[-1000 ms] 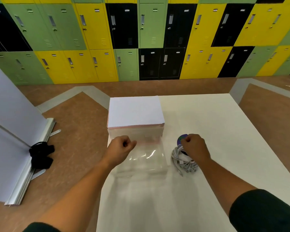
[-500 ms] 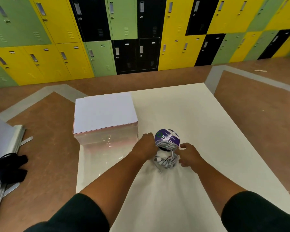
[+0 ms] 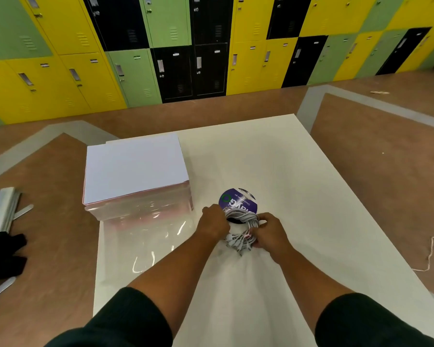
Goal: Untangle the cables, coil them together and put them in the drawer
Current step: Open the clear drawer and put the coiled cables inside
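Seemingly the untangling and coiling are close to done: the cables [image 3: 243,217] lie on the worktop [image 3: 311,176] as 1 grey loop, with their plug ends bunched together at the near side and no loose strand trailing out that I can see. The left grip [image 3: 214,222] curls onto the loop's left side. The right grip [image 3: 271,231] pinches the bunched ends from the right, so both are closed on the cables, though the fingertips are mostly hidden. A purple disc [image 3: 236,199] sits at the far side of the loop, touching it and partly under it; whether it belongs to the bundle I cannot tell. The clear drawer [image 3: 145,236] stands pulled out of its box [image 3: 135,169] toward the person, just left of the left grip, and the cables are not yet in it. What remains, I judge, is to tidy the ends, lift the loop as 1 piece, carry it left into the drawer and push the drawer in.
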### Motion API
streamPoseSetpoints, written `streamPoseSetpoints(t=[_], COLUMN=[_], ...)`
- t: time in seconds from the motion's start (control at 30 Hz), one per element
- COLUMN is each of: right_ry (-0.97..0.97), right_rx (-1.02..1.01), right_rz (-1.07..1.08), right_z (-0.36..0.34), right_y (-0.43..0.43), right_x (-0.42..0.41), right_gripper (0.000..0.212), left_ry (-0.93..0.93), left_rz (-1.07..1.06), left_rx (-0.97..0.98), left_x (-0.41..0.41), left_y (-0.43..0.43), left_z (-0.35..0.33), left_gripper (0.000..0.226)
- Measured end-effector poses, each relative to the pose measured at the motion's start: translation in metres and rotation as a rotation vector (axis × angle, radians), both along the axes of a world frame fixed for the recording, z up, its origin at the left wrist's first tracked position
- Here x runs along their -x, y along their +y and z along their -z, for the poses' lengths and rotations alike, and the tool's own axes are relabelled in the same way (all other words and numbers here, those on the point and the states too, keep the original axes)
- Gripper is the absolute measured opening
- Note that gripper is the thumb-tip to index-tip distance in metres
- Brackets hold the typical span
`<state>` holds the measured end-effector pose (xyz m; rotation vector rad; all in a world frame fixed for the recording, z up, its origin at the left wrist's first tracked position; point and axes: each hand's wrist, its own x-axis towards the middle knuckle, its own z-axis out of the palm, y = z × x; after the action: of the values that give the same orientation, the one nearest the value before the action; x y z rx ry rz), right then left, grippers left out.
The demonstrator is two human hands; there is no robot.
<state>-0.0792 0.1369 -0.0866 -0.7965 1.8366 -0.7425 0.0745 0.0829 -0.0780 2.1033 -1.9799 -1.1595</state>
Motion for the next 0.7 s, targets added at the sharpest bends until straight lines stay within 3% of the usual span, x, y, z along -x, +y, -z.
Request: streamPoseSetpoints(t=[0.37, 0.63, 0.7], right_ry=[-0.046, -0.345, -0.366], right_rx=[0.119, 0.180, 0.216], right_rz=[0.062, 0.178, 0.157], right_z=[0.003, -0.012, -0.022], right_y=[0.005, 0.007, 0.003], right_x=[0.004, 0.014, 0.012], right_gripper=[0.024, 0.023, 0.024], left_ry=[0.253, 0.551, 0.660], left_rz=[-0.182, -0.293, -0.351], left_rx=[-0.026, -0.004, -0.011], left_x=[-0.002, -0.010, -0.016], left_y=[0.002, 0.000, -0.001], left_z=[0.000, -0.008, -0.016], left_gripper=[0.033, 0.056, 0.048])
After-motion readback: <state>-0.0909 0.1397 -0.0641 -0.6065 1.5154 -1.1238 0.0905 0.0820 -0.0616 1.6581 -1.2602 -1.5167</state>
